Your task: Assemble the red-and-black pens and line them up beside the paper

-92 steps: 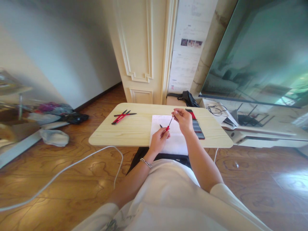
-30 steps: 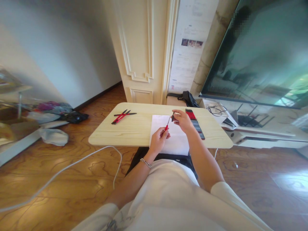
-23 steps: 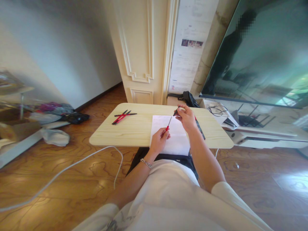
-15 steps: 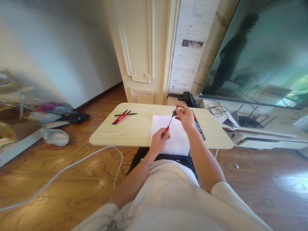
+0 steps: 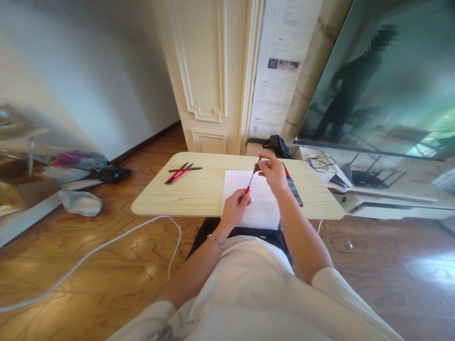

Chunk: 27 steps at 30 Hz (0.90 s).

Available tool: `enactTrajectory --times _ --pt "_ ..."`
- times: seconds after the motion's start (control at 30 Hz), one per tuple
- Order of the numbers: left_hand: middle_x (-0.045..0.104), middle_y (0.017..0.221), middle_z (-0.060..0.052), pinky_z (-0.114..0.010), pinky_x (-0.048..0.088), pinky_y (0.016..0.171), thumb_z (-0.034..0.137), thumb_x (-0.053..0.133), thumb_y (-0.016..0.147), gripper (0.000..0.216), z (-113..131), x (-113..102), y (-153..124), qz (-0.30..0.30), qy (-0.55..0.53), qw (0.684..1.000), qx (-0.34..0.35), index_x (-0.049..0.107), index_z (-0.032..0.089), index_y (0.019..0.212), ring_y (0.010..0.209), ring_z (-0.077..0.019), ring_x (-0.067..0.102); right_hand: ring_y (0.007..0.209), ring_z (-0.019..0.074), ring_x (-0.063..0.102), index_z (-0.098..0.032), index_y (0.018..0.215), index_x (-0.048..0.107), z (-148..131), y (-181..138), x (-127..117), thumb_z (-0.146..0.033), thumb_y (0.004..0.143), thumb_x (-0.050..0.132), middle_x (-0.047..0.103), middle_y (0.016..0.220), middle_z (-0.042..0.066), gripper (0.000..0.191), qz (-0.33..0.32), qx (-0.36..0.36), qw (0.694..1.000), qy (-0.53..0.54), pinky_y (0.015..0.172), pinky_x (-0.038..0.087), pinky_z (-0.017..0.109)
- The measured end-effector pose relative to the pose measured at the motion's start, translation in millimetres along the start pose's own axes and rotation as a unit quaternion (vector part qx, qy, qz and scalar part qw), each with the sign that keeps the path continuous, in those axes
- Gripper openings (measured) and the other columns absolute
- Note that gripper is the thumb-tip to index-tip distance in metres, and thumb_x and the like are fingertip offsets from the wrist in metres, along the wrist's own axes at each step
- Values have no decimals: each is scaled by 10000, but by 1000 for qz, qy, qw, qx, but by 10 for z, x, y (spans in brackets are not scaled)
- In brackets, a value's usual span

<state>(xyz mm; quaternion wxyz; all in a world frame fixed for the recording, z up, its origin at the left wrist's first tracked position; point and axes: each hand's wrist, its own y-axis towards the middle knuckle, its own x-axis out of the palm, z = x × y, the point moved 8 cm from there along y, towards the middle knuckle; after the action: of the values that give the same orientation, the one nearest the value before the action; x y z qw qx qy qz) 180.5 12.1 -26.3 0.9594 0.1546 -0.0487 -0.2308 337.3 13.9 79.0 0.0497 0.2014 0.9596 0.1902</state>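
Two hands at work over the tabletop (image 5: 206,199), approx. mid-width. L hand (image 5: 234,208) has its grip closed round a red pen barrel (image 5: 247,190), pinched betw. thumb & fingers, held above a white sheet (image 5: 263,208) w/ the end pointing up & to the R. R hand (image 5: 273,173) is higher & a bit farther off, its grip pinching a slim black pen part (image 5: 257,167) by thumb & fingertips. Betw. the two runs a thin rod (image 5: 252,180), tilted, in line w/ both pieces; can't tell if the black part's end is joined to it or just touching. Sheet lies flat, its near edge hanging past the table edge twd the lap. Far L on the tabletop: 3 crossed pens (image 5: 177,176), red & black, well apart from the hands. Just R of the R wrist, a dark flat panel (image 5: 295,193), partly hidden by the forearm, w/ a red strip (image 5: 286,171) at its far end. Chain bracelet (image 5: 215,240) on the L wrist. Beyond the table: black bag (image 5: 279,146), plus a big dark screen (image 5: 373,85) showing a person's reflection. White cable (image 5: 88,251) curves over the wood floor, L side.
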Motion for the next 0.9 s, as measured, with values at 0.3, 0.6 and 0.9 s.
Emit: enactTrajectory --times 0.3,0.6,0.9 --pt "661 776 -29 -295 529 725 465 566 859 366 13 6 -5 -1 6 1000 -1 619 180 1082 726 -142 636 681 137 643 -216 1082 588 -46 -18 -10 -442 758 658 677 763 5 401 -7 -8 1000 4 577 513 236" --pt "659 773 -26 -292 528 714 465 548 871 360 3 3 2 -2 21 1000 8 618 184 1085 721 -142 633 683 140 644 -200 1082 595 -95 -58 -19 -432 754 661 687 770 16 407 -12 -7 1000 -8 587 516 243" --pt "665 789 -48 -305 534 726 474 581 851 407 -9 0 31 -2 -24 999 -25 629 142 1082 733 -152 650 670 144 635 -212 1004 605 129 -258 215 -388 757 666 674 756 11 310 -79 -6 997 -14 560 498 247"
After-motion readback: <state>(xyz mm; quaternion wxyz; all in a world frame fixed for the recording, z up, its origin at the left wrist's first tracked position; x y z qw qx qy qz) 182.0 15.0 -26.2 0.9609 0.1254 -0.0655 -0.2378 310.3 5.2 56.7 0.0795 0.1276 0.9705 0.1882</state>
